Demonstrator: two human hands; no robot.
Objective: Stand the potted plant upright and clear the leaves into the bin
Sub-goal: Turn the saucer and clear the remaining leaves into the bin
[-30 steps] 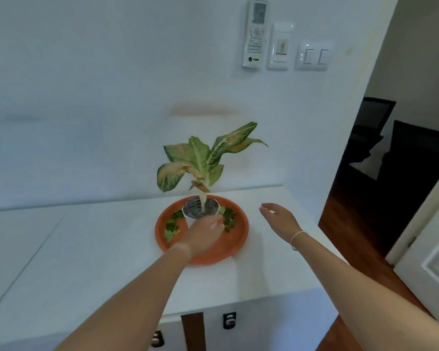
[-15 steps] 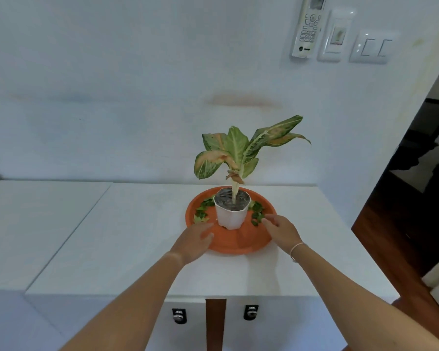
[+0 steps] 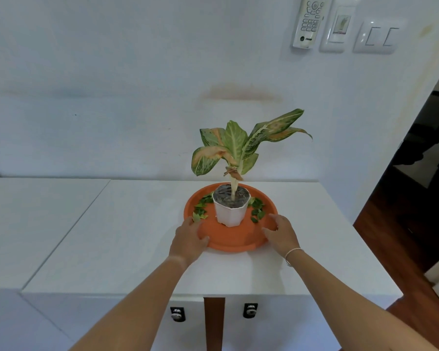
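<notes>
The potted plant stands upright in a white faceted pot at the centre of the orange tray, its variegated green and orange foliage leaning right. Small green leaves lie scattered on the tray on both sides of the pot.

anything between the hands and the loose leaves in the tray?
Nothing visible. The left hand and right hand sit at the orange tray rim; loose leaves lie exposed either side of the upright white pot. No bin in view.
</notes>
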